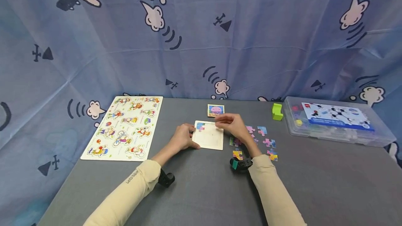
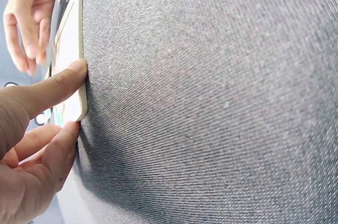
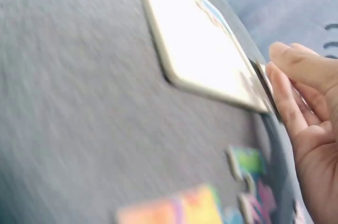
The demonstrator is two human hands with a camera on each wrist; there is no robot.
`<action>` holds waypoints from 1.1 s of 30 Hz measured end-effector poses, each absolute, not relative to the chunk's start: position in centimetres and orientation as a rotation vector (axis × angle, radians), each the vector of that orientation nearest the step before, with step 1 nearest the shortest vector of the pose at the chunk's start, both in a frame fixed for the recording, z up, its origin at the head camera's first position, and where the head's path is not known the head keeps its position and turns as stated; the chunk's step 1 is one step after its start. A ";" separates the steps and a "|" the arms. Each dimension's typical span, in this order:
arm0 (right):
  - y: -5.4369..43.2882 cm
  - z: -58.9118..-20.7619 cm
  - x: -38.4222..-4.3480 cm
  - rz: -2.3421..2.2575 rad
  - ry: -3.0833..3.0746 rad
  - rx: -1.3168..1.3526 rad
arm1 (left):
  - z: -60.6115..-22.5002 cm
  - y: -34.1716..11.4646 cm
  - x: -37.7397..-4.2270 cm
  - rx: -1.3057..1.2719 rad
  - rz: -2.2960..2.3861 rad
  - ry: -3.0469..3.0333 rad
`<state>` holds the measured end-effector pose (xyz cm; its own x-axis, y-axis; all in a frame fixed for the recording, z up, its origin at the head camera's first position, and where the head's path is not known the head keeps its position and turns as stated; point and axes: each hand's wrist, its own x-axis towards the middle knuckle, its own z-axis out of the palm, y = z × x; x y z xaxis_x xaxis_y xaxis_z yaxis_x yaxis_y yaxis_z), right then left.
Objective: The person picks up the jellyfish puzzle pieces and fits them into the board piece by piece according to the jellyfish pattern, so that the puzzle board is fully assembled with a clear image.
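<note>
A white square puzzle tray (image 1: 209,139) lies on the grey table. One blue and pink jigsaw piece (image 1: 200,126) sits in its upper left corner. My left hand (image 1: 183,137) holds the tray by its left side; in the left wrist view its thumb (image 2: 63,84) and fingers (image 2: 59,147) touch the edges around a corner. Above the upper right corner hovers my right hand (image 1: 231,125), fingers loosely bent, with no piece visible between them. Several loose jigsaw pieces (image 1: 268,142) lie beside the right forearm, partly hidden by it. Behind the tray is a small pink picture square (image 1: 215,110).
To the left lies a large board (image 1: 130,120) with cartoon figures. A lime green block (image 1: 277,111) stands at the back right, beside a clear plastic case (image 1: 336,133) with a blue and white label. A patterned blue curtain (image 1: 194,37) hangs behind the table.
</note>
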<state>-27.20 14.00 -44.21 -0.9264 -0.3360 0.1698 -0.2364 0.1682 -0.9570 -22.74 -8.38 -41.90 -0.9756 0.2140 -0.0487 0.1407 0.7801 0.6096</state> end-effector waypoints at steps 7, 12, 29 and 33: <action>16.9 -43.7 -27.5 -1.806 2.417 -0.567 | -42.2 -8.5 -23.1 0.299 0.985 2.837; 19.5 -43.3 -27.4 -1.702 2.520 -0.529 | -43.4 -8.9 -23.9 0.379 0.973 2.864; 25.2 -42.6 -26.5 -1.507 2.606 -0.508 | -41.8 -8.5 -22.6 0.362 1.013 2.848; 25.7 -42.3 -26.2 -1.398 2.668 -0.513 | -41.9 -8.6 -22.7 0.333 0.998 2.849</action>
<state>-26.21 25.70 -42.28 -0.9401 -0.3317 0.0781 -0.2531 0.5262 -0.8118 -22.73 -8.60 -41.93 -0.9705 0.2395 -0.0261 0.1709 0.7607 0.6263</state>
